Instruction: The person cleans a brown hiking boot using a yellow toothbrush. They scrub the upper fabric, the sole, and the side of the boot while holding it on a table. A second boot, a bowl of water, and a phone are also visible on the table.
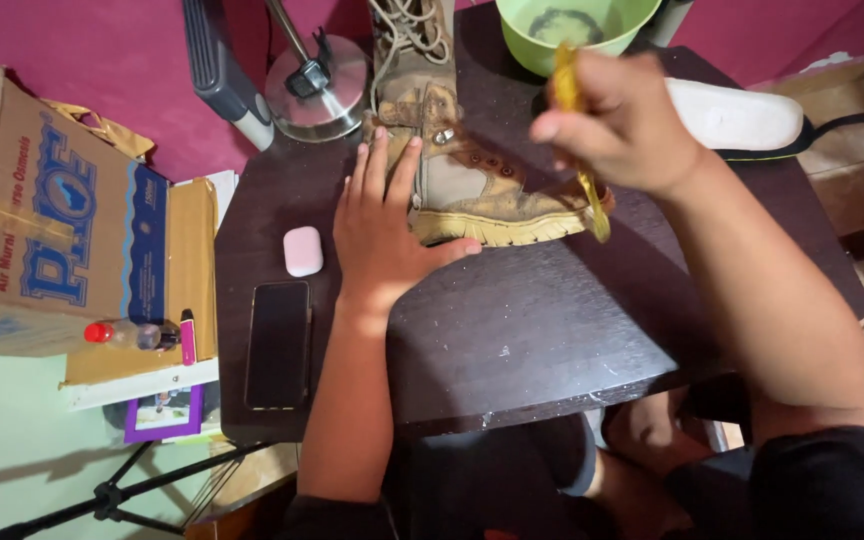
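A tan boot (462, 165) lies on its side near the desk's (512, 330) far edge. The left hand (384, 225) presses flat and open against it; the right hand (617, 120) grips a yellow brush (574, 130) at its sole. A green bowl (577, 30) sits behind, a phone (278, 343) by the left edge.

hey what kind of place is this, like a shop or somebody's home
Most likely a room at home, used as a makeshift shoe-cleaning spot: a small dark table holds a worn tan boot, a green bowl, a phone, with a cardboard box alongside.
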